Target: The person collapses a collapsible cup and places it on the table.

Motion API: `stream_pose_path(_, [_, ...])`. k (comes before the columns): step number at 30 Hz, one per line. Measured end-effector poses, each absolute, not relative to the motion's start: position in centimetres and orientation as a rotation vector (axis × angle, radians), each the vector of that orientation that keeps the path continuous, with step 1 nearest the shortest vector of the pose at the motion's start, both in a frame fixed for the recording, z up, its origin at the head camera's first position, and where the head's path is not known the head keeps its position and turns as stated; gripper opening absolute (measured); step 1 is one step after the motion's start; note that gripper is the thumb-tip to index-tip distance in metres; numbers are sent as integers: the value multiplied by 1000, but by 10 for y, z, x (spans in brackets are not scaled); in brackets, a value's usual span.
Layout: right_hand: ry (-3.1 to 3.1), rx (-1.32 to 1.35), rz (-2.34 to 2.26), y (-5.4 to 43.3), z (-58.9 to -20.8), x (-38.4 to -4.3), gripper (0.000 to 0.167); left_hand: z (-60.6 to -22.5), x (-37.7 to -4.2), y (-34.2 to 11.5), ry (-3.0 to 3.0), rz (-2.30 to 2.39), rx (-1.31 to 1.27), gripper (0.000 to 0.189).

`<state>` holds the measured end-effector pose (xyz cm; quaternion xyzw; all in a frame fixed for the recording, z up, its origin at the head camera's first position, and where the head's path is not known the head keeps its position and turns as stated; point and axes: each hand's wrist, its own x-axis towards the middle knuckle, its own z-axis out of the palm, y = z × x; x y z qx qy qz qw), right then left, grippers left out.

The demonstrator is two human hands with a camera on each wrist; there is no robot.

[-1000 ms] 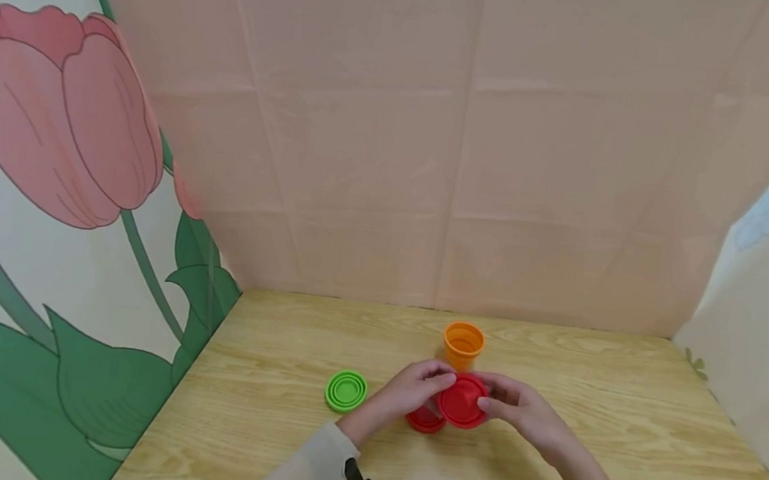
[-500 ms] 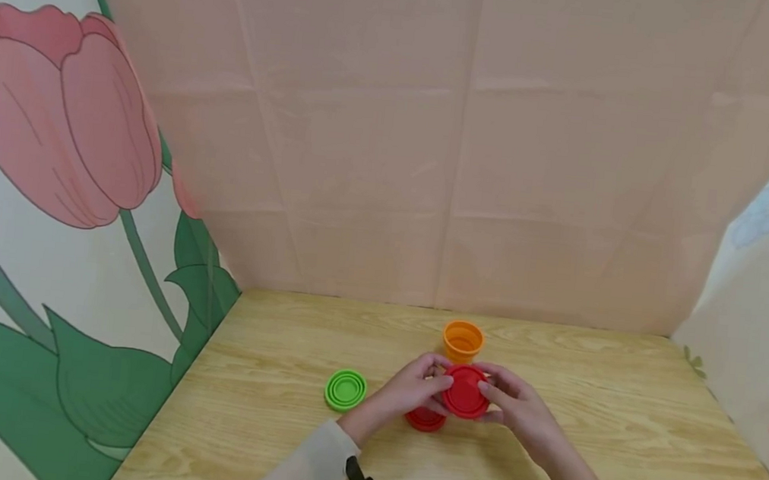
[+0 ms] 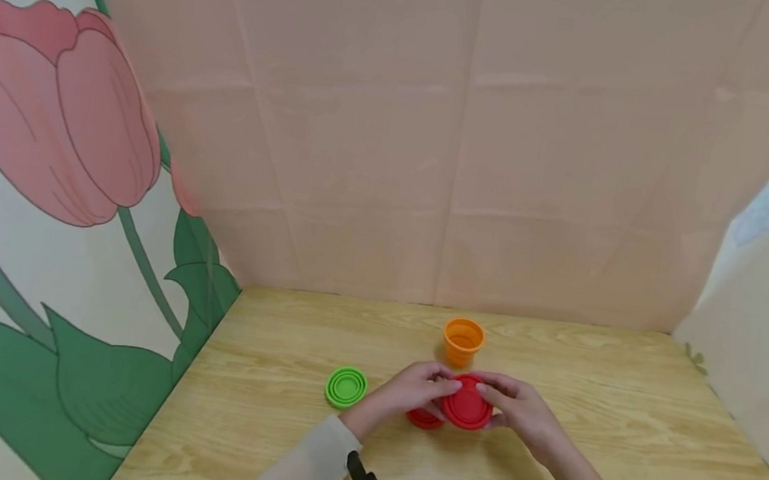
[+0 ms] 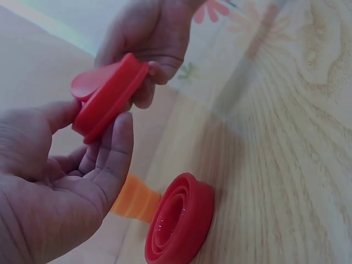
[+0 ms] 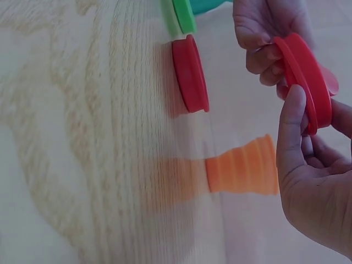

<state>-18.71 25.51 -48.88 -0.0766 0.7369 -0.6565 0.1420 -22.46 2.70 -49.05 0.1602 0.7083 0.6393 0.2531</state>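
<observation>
Both hands grip a red collapsible cup (image 3: 468,404), folded almost flat, its smooth round face towards the head camera. My left hand (image 3: 418,389) pinches one side and my right hand (image 3: 520,410) the other, thumbs on the near face, fingers behind. In the left wrist view a rounded part of this red cup (image 4: 107,99) stands out from its face, above a wide rim. Below them, a second red cup (image 4: 190,231) lies collapsed on the table with its rings showing; in the head view the left hand partly covers it.
An orange cup (image 3: 463,344) stands unfolded behind the hands. To their left a green collapsed cup (image 3: 346,388) lies on the wooden table (image 3: 258,427). A pink cloth wall (image 3: 364,154) rises at the table's back edge, with flower-printed cloth at both sides.
The held red cup rose slightly, then came down again, its face now smoother than the creased face of a second ago. The right thumb has moved inward onto that face.
</observation>
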Motion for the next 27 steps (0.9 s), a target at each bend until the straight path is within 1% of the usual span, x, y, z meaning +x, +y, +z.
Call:
stream_pose_path(8, [2142,-225,-1881,258,-491,-191,49,-486,-227,33,1981,1662,438,21])
stream_pose_path(21, [2168,-183,-1936,263,-489,-189,46,-478,-230,52,2136,1627,463,10])
stream_pose_path(27, [2165,-81,-1966,266,-488,-189,50,-484,-232,54,2143,1683,451,15])
